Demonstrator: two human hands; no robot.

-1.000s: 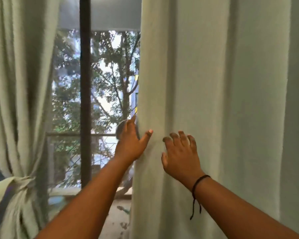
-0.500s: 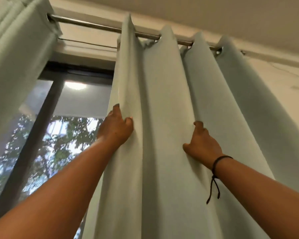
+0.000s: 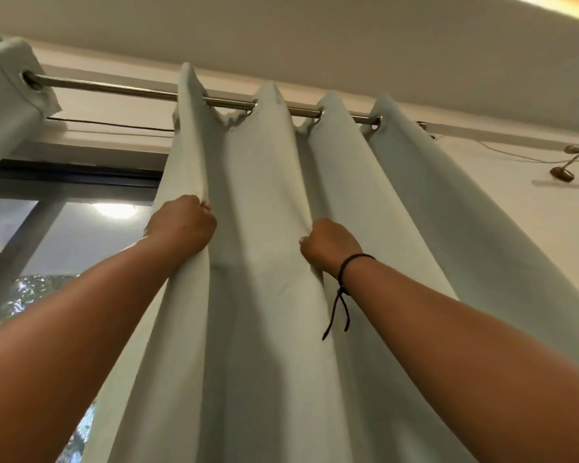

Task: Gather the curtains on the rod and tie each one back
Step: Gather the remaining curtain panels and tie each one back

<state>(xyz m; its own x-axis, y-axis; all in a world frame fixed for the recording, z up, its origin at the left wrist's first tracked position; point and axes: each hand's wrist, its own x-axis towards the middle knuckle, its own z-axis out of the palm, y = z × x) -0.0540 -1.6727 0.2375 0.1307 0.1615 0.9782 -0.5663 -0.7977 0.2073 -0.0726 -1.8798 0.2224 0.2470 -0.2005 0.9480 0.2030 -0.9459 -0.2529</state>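
Note:
A pale green curtain hangs in several folds from a metal rod by eyelets. My left hand grips the curtain's left edge fold, fingers curled into the cloth. My right hand, with a black cord on its wrist, grips a fold further right. Both arms reach upward. A second curtain of the same cloth is bunched on the rod at the far left.
A dark-framed window shows between the two curtains, with trees outside. The ceiling sits close above the rod. On the wall at the right are a thin wire and a small fitting.
The view has tilted up from the window to the rod. Both hands rose along the right curtain and went from flat touching to fists closed on its folds.

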